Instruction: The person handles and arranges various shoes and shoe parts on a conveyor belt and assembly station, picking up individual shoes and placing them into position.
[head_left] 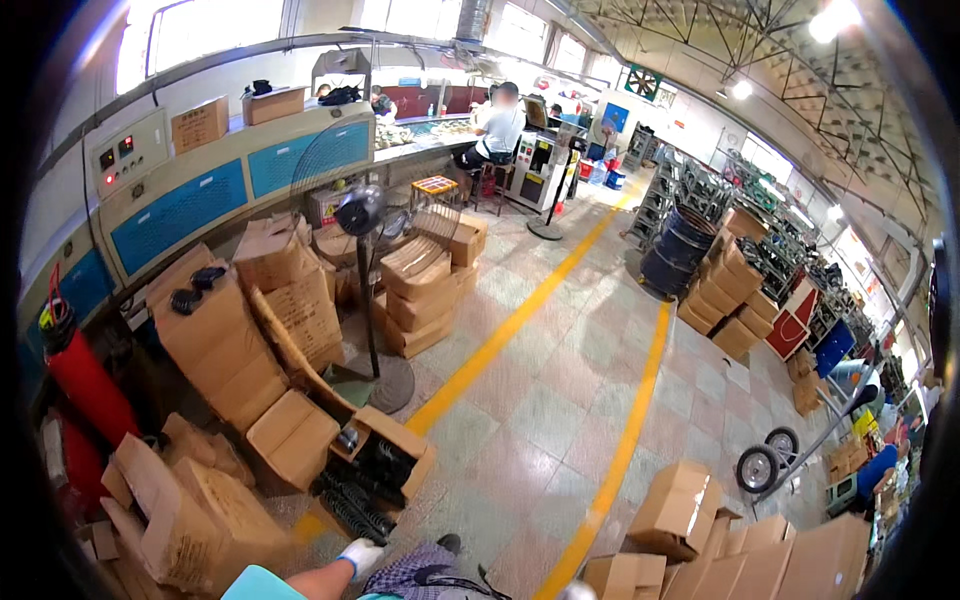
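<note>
My left hand (pixel 362 557), in a white glove, reaches out from a teal sleeve at the lower edge. It is beside the near end of a row of black ribbed parts (pixel 352 508), by an open cardboard box (pixel 413 452). More black parts (pixel 382 464) lie inside that box. The gloved fingers are too small to make out, and whether they touch the parts is unclear. A pale rounded shape (pixel 577 591) at the bottom edge may be my right hand; its fingers are out of sight.
Stacked cartons (pixel 425 290) and a standing fan (pixel 372 290) are ahead left; red cylinders (pixel 90 385) line the far left. Yellow lines (pixel 600 500) mark the floor. Cartons (pixel 675 510) and a two-wheeled cart (pixel 780 455) stand right. A person (pixel 500 128) sits at the far bench.
</note>
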